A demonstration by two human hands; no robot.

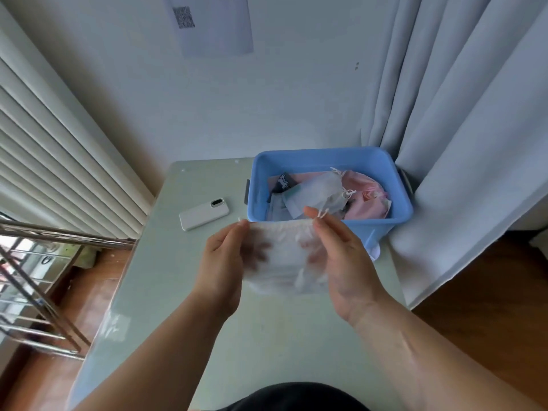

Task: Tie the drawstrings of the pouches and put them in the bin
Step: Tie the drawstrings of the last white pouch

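A sheer white mesh pouch [283, 259] hangs in the air over the table, stretched between both hands. My left hand [221, 268] pinches its top left corner, fingers showing through the fabric. My right hand [345, 262] pinches the top right corner, where short white drawstring ends [323, 214] stick up. Just behind stands a blue plastic bin [394, 216] holding several pouches, among them a white mesh one [321, 192] and a pink one [366, 191].
The pale green table [166, 277] carries a white phone [204, 214] lying face down left of the bin. White curtains [462, 143] hang on the right, touching the bin. A metal rack [38, 292] stands at the left, over wooden floor.
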